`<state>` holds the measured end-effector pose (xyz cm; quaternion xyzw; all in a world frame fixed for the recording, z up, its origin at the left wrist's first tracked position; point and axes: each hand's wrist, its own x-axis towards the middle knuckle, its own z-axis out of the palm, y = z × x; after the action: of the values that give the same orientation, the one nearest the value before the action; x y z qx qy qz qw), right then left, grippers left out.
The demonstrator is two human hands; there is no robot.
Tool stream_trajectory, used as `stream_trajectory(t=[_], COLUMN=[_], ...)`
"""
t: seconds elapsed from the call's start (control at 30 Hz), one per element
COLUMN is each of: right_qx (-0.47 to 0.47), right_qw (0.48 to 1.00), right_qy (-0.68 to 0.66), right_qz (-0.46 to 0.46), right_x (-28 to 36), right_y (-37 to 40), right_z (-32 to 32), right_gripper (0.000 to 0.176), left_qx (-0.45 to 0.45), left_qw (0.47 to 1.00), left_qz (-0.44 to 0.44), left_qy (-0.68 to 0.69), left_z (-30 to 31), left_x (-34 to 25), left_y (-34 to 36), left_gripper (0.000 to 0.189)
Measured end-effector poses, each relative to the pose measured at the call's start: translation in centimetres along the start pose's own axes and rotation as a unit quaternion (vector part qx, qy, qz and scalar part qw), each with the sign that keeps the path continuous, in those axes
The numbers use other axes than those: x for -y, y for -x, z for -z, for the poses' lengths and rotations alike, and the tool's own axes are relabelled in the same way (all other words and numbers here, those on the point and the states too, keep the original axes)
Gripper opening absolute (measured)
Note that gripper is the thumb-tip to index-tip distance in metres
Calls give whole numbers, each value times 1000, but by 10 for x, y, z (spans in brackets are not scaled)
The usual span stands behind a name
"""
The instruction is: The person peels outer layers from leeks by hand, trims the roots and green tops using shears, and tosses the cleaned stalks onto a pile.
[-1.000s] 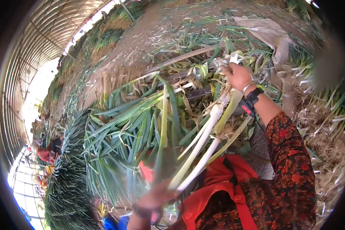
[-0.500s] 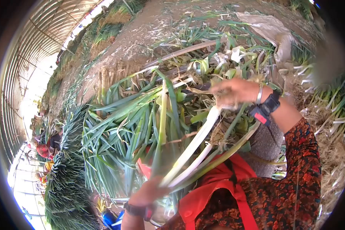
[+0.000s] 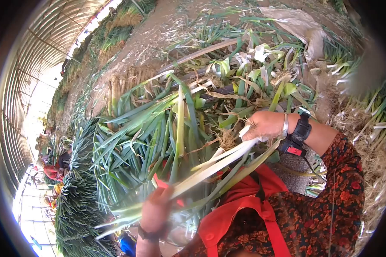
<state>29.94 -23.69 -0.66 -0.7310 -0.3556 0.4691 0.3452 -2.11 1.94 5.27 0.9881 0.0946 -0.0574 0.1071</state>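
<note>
A long green onion [image 3: 218,170] slants across my lap, its white shank toward the right and its leaves toward the lower left. My left hand [image 3: 155,210], blurred by motion, is closed around it near the leaves. At the white end, my right hand [image 3: 263,125] is closed on the shank, with the thumb and fingers pressed together. Another stalk with a bushy root [image 3: 227,140] lies just beneath. To the left spreads a heap of green onions [image 3: 137,150] with long green leaves, close to my left hand.
Stripped leaves and peelings [image 3: 261,77] litter the ground ahead. A pale plastic sheet [image 3: 302,28] lies at the upper right. Rooty onion bundles [image 3: 351,128] line the right side. Dense green leaves [image 3: 79,214] fill the lower left, and a person in red [image 3: 51,171] is farther off.
My right hand has moved down onto the white shank. The onion now lies flatter, its leaf ends reaching farther left. My left hand has shifted slightly and stays around the stalk.
</note>
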Motion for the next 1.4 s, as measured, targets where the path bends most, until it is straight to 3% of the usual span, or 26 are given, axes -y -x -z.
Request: stream_trajectory(t=[0.13,0.2,0.27,0.4,0.5,0.53,0.57,0.6,0.63,0.7,0.77,0.8,0.87,0.9,0.97,1.03,1.07,1.1,1.2,1.33,1.4], right_qx=[-68,-150,-284,-427,-416,-396,-279,-210,-219,-99,-158,-188,-111,-71,-61,-64,-71,-75,-72,-46,-110], right_qw=[996,980,920,796,835,853,901,908,872,900,941,947,990,997,989,978,975,965,951,916,938], right_qy=[-8,130,267,399,357,316,276,270,293,350,190,134,18,-42,-138,-198,-209,-245,-295,-395,-323], right_qz=[-49,-18,37,-159,43,125,184,242,326,240,231,225,82,6,11,-9,-31,-49,-56,-60,56], right_x=[-13,-20,-58,-122,-58,-36,-13,0,7,39,10,3,7,6,-38,-77,-91,-100,-93,-91,-109], right_y=[6,7,-7,-2,25,19,22,14,13,20,4,2,7,12,-3,-14,-16,-13,4,17,10], right_z=[-7,-6,8,92,65,46,33,13,-11,-39,-64,-68,-64,-63,-72,-83,-88,-95,-98,-108,-120], right_gripper=[39,30,27,25,34,53,58,59,58,54,45,40,34,31,26,26,30,31,24,21,24], left_qx=[-124,-133,-128,-136,-142,-143,-126,-126,-127,-136,-176,-140,-246,-284,-346,-357,-254,-137,35,-22,67], left_qw=[979,973,969,964,953,948,946,939,932,916,900,914,900,907,921,921,913,865,677,723,666], left_qz=[-84,-112,-141,-142,-194,-216,-224,-247,-273,-311,-337,-315,-308,-264,-168,-37,49,133,236,222,215], left_qy=[-135,-153,-156,-178,-183,-182,-195,-205,-202,-216,-212,-212,-185,-162,-59,153,316,463,697,653,711], left_z=[3,4,2,15,15,17,20,22,27,36,40,36,22,4,-39,-93,-138,-170,-166,-182,-163], left_x=[5,5,6,6,6,1,-6,-14,-25,-42,-48,-42,-47,-45,-38,-14,15,33,-18,-57,-84], left_y=[-11,-17,-22,-30,-50,-62,-72,-83,-94,-117,-145,-160,-182,-191,-213,-237,-258,-274,-276,-313,-331], left_gripper=[32,31,30,29,31,31,31,30,28,25,23,33,52,54,54,48,42,37,29,38,38])
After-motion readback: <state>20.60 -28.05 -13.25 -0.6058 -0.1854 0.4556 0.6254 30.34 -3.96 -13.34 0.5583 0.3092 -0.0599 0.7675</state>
